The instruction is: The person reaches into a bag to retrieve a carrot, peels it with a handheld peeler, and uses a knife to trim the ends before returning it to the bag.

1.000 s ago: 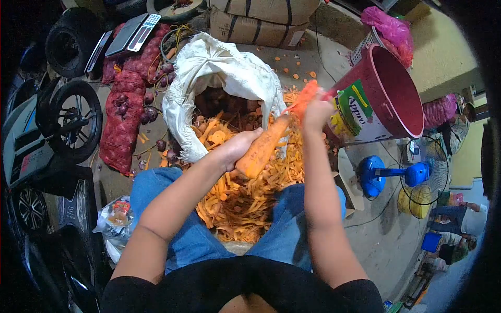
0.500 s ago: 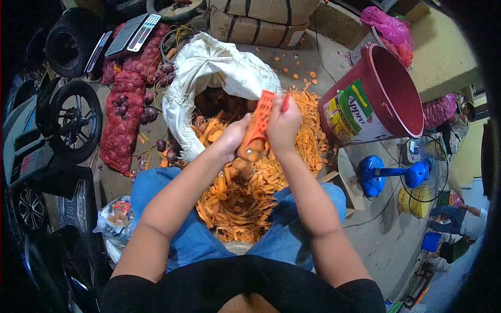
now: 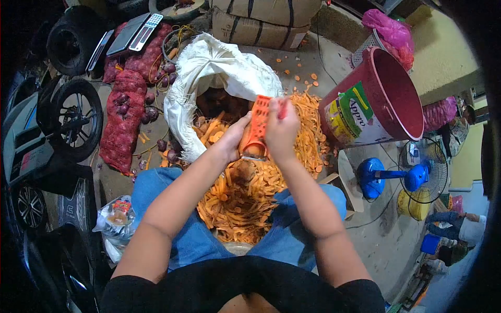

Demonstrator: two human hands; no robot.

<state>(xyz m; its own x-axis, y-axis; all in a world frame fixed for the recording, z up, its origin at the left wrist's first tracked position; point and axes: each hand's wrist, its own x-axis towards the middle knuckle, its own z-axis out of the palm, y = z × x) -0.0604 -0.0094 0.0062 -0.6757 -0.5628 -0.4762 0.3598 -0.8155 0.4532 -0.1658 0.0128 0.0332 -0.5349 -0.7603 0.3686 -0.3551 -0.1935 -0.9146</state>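
My left hand (image 3: 230, 141) grips a carrot (image 3: 253, 150), of which only the lower end shows. My right hand (image 3: 282, 130) holds an orange peeler (image 3: 259, 122) flat against the carrot, covering most of it. Both hands meet above a heap of orange carrot peelings (image 3: 245, 193) piled between my knees. Just beyond my hands stands an open white sack (image 3: 219, 68) with more carrots inside.
A tilted red bucket (image 3: 386, 99) with an "Appo" label stands at the right, a blue fan (image 3: 402, 175) below it. Red mesh bags of onions (image 3: 122, 112) lie at the left near wheels and a scale (image 3: 130, 34). Cardboard boxes (image 3: 261, 21) sit behind the sack.
A second ago my right hand was raised to the far right of the carrot. It has come back onto the carrot with the peeler and has barely shifted since half a second ago.
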